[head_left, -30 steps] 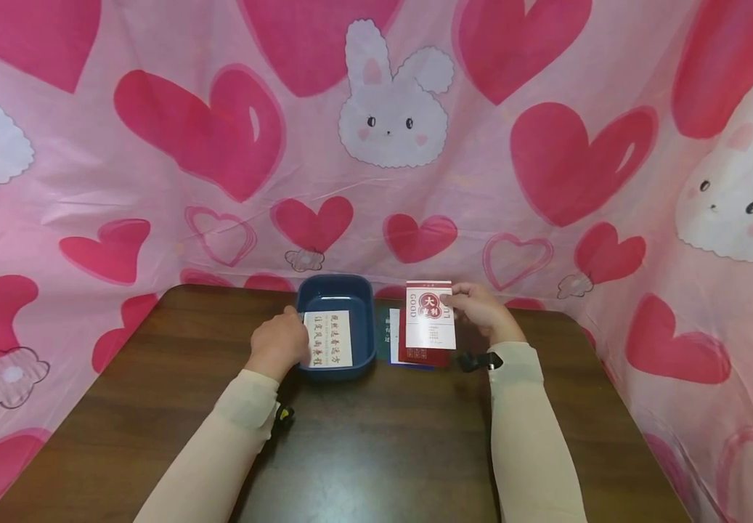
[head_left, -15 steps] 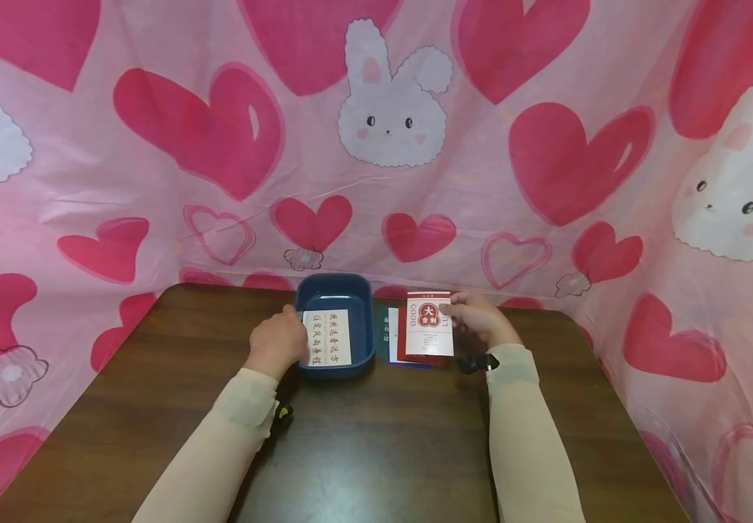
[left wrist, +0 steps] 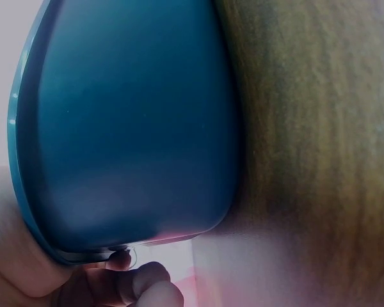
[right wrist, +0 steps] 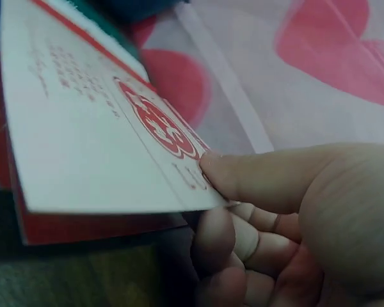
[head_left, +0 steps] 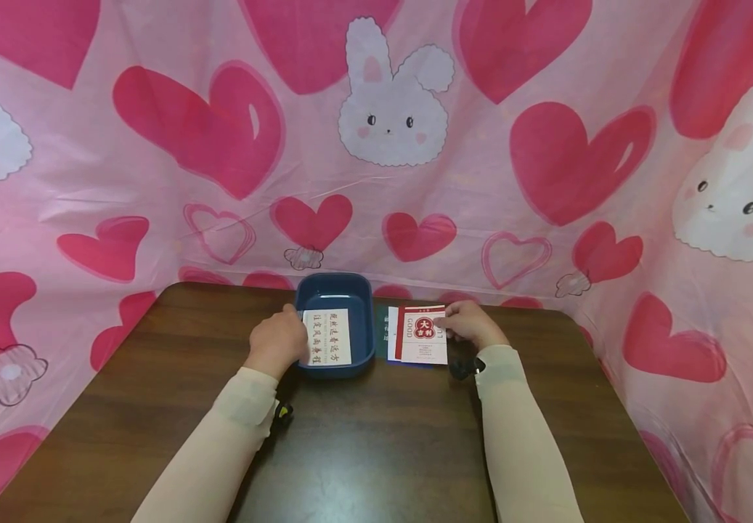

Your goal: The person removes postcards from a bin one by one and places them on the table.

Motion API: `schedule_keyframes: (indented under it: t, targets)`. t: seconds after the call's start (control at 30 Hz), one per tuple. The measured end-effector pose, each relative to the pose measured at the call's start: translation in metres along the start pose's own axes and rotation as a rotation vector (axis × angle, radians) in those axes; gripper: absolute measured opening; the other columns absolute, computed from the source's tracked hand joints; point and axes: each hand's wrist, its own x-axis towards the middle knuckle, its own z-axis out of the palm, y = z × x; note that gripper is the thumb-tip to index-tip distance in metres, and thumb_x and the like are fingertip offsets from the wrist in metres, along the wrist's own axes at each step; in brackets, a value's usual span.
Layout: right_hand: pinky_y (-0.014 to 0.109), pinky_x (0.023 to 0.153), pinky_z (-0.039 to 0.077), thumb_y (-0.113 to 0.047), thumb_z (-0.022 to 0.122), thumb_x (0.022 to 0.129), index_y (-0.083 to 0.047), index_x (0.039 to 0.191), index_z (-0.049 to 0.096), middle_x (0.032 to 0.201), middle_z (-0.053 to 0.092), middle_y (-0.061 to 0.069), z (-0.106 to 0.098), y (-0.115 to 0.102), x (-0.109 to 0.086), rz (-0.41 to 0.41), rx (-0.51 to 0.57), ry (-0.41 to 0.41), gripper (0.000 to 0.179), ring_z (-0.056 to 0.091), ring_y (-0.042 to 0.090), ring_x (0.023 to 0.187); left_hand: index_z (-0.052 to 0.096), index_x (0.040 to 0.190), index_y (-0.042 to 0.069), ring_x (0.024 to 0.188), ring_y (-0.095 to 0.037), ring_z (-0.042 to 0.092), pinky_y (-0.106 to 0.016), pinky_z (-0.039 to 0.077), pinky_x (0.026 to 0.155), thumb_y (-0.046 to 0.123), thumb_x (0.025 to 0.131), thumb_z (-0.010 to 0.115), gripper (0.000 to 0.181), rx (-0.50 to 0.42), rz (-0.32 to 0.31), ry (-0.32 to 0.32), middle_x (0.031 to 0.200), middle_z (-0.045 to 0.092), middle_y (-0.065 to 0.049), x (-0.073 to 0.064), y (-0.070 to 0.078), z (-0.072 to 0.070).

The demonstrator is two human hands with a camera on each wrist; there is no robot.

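In the head view, my left hand (head_left: 278, 340) grips the left rim of a deep blue rectangular tray (head_left: 367, 312). The left wrist view shows the outer wall of the tray (left wrist: 134, 115) and curled fingers under its rim. Inside lies a cream card (head_left: 328, 338) with black Chinese writing. My right hand (head_left: 477, 325) pinches the right edge of a white card (head_left: 425, 350) with red print and the word GOOD, thumb on top. That card is tilted over a red card (right wrist: 83, 230) in the right wrist view. White, blue and dark green cards (head_left: 383, 330) show partly beneath.
A dark brown wooden table (head_left: 376, 450) carries everything. Pink cloth (head_left: 232, 152) with hearts and rabbits hangs close behind the tray and cards, and along both sides. Small black wrist devices sit under both sleeves.
My right hand has lowered the white-and-red card and shifted it slightly left, over the pile of cards. My left hand and the tray have stayed in place.
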Motion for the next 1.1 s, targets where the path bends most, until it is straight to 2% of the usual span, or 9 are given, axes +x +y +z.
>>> schedule_keyframes:
  t: [0.27,0.47,0.6,0.7,0.87,0.97,1.1]
  targets:
    - [0.029,0.063,0.055,-0.025,0.085,0.101,-0.01,0.081,0.065,0.071,0.068,0.003,0.011,-0.008,-0.005,0.007,-0.138,0.081,0.033,0.062,0.016,0.065,0.05,0.145,-0.007,0.086,-0.039,0.069,-0.055,0.068,0.076,0.025,0.074,0.1,0.093,0.004,0.0,0.006,0.111,0.073,-0.026,0.001,-0.001,0.001]
    - [0.032,0.064,0.054,-0.03,0.088,0.099,-0.011,0.076,0.065,0.067,0.065,0.002,0.013,-0.012,-0.005,0.06,-0.197,0.106,0.038,0.063,0.018,0.065,0.05,0.145,-0.007,0.087,-0.039,0.069,-0.056,0.068,0.077,0.025,0.074,0.1,0.093,-0.001,-0.001,0.006,0.112,0.073,-0.026,0.001,-0.001,0.001]
    - [0.032,0.062,0.05,-0.031,0.089,0.099,-0.011,0.073,0.064,0.063,0.062,0.001,0.012,-0.011,-0.005,0.053,-0.214,0.117,0.041,0.061,0.018,0.063,0.05,0.145,-0.007,0.087,-0.039,0.069,-0.056,0.068,0.078,0.026,0.074,0.1,0.094,0.002,-0.004,0.006,0.113,0.073,-0.026,0.001,0.0,0.001]
    - [0.03,0.061,0.051,-0.03,0.089,0.099,-0.01,0.079,0.066,0.066,0.063,0.001,0.011,-0.01,-0.005,0.045,-0.191,0.12,0.037,0.061,0.017,0.063,0.05,0.145,-0.007,0.087,-0.04,0.069,-0.057,0.068,0.078,0.025,0.074,0.1,0.093,0.003,-0.006,0.006,0.112,0.073,-0.026,0.001,0.0,0.001]
    - [0.028,0.064,0.06,-0.027,0.084,0.103,-0.004,0.099,0.072,0.078,0.068,0.004,0.008,-0.004,-0.003,0.042,-0.094,0.113,0.027,0.065,0.018,0.07,0.05,0.146,-0.007,0.087,-0.04,0.069,-0.057,0.068,0.078,0.026,0.075,0.099,0.092,0.002,-0.009,0.003,0.112,0.073,-0.026,0.001,-0.001,0.001]
    - [0.028,0.064,0.061,-0.026,0.081,0.105,-0.003,0.102,0.073,0.079,0.068,0.004,0.007,-0.003,-0.002,0.027,-0.053,0.108,0.025,0.064,0.017,0.071,0.05,0.146,-0.006,0.088,-0.04,0.069,-0.057,0.068,0.078,0.026,0.075,0.1,0.092,0.001,-0.01,0.003,0.112,0.073,-0.026,0.001,-0.001,0.001]
    - [0.028,0.061,0.057,-0.03,0.08,0.105,-0.006,0.101,0.073,0.077,0.068,0.004,0.007,-0.013,-0.005,-0.025,-0.044,0.094,0.026,0.062,0.016,0.067,0.05,0.146,-0.006,0.088,-0.04,0.069,-0.057,0.068,0.078,0.025,0.075,0.1,0.093,0.0,-0.008,0.004,0.113,0.073,-0.026,0.002,-0.001,0.002]
